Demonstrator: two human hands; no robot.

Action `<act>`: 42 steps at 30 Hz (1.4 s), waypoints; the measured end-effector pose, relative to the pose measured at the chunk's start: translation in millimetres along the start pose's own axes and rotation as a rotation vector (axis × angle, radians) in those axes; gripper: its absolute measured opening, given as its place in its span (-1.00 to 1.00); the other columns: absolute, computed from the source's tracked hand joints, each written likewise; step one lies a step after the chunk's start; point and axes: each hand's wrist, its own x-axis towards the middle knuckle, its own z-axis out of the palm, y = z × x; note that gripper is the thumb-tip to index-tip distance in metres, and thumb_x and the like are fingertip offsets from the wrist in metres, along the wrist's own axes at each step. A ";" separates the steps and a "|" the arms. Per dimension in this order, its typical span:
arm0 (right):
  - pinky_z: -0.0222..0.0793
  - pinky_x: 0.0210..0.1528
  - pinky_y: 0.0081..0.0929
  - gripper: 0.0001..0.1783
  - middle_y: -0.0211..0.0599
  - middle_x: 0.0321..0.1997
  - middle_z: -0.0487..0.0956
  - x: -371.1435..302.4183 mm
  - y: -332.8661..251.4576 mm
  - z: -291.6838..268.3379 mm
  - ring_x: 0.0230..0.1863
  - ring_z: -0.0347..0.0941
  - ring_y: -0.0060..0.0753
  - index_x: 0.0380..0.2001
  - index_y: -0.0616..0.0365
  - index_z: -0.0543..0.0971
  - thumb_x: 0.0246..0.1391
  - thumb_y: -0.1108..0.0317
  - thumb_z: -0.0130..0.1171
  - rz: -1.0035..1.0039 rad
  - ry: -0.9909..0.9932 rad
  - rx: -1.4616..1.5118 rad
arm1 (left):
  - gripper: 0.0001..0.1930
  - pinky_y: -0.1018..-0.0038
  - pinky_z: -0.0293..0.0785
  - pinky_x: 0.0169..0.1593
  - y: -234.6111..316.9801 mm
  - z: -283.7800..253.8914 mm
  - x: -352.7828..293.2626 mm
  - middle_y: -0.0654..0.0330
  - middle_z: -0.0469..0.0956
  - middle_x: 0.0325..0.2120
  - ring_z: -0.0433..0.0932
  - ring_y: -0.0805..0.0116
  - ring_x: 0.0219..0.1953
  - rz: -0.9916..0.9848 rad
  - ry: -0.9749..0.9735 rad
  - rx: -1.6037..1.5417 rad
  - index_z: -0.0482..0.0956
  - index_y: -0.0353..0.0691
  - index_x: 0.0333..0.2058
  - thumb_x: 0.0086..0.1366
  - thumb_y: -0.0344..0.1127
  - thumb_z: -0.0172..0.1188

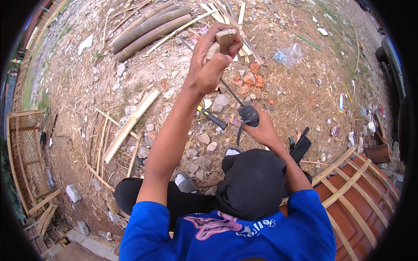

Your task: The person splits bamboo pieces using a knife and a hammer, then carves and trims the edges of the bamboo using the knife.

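My left hand (208, 71) is raised ahead of me, its fingers closed round a brown, flat-ended block (225, 40) that could be stone or wood. In my right hand (263, 129), nearer my knees, is the black handle of a machete (248, 115), a dark strap hanging from it. Seen nearly edge-on, its long thin blade runs forward and left, passing behind my left hand and showing again beyond it. Whether the block touches the blade is hidden by my fingers. A black and yellow utility knife (212, 117) lies on the ground between my forearms.
Bamboo poles (154, 37) and split strips (230, 19) lie on the rubble ahead. A split bamboo length (130, 126) rests at left. Broken bricks (250, 79) and a plastic bag (289, 56) are beyond my hands. A wooden lattice (355, 185) stands at lower right.
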 end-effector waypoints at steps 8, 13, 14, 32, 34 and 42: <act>0.44 -0.09 -0.31 -0.49 -0.05 -0.23 0.64 6.7 -10.2 14.1 -0.19 0.60 -0.07 -0.08 0.24 0.49 -0.18 0.36 0.33 -0.045 0.134 -0.023 | -0.52 0.20 0.49 0.08 8.9 -18.3 24.2 0.01 0.54 -0.14 0.54 0.20 -0.05 -0.103 -0.175 0.113 0.40 -0.33 0.08 0.22 -0.22 0.08; 0.44 -0.14 -0.37 -0.53 -0.13 -0.25 0.64 27.3 4.8 17.9 -0.24 0.61 -0.27 -0.12 0.23 0.50 -0.21 0.43 0.30 -0.147 0.190 0.032 | 0.10 0.09 0.39 0.24 43.1 -66.1 8.5 -0.12 0.25 0.26 0.34 -0.07 0.26 -0.142 -0.095 0.744 -0.09 0.03 0.42 0.05 0.28 0.36; 0.44 -0.17 -0.39 -0.51 -0.19 -0.29 0.63 34.4 2.5 14.3 -0.27 0.59 -0.34 -0.10 0.21 0.52 -0.23 0.44 0.29 -0.177 0.210 0.046 | -0.18 0.15 0.44 0.18 58.7 -79.8 -0.7 -0.06 0.35 0.16 0.43 0.07 0.13 -0.108 -0.073 0.813 0.12 -0.11 0.29 0.17 0.08 0.27; 0.43 0.00 -0.28 -0.51 -0.05 -0.23 0.64 159.7 -14.9 61.2 -0.16 0.59 -0.14 -0.06 0.25 0.53 -0.16 0.37 0.26 -0.208 0.031 -0.196 | -0.45 0.21 0.40 0.13 178.2 -27.8 -253.9 -0.01 0.45 0.09 0.46 -0.02 0.12 -0.708 -0.387 0.618 0.38 -0.20 0.16 0.27 -0.10 0.25; 0.43 -0.04 -0.24 -0.51 0.02 -0.22 0.64 164.6 -36.1 76.9 -0.12 0.59 -0.03 -0.08 0.24 0.53 -0.18 0.34 0.28 -0.237 0.012 -0.265 | -0.48 0.19 0.40 0.12 173.7 -29.1 -253.2 -0.03 0.45 0.08 0.47 -0.03 0.09 -0.729 -0.290 0.684 0.37 -0.18 0.17 0.30 -0.09 0.20; 0.44 -0.15 -0.28 -0.57 -0.06 -0.31 0.63 171.1 -40.4 66.4 -0.25 0.58 -0.10 -0.24 0.25 0.56 -0.26 0.31 0.31 -0.063 0.060 -0.164 | -0.50 0.21 0.42 0.10 173.1 -32.0 -260.6 -0.04 0.52 0.00 0.50 -0.07 0.04 -0.657 -0.201 0.823 0.45 -0.23 0.10 0.23 -0.17 0.29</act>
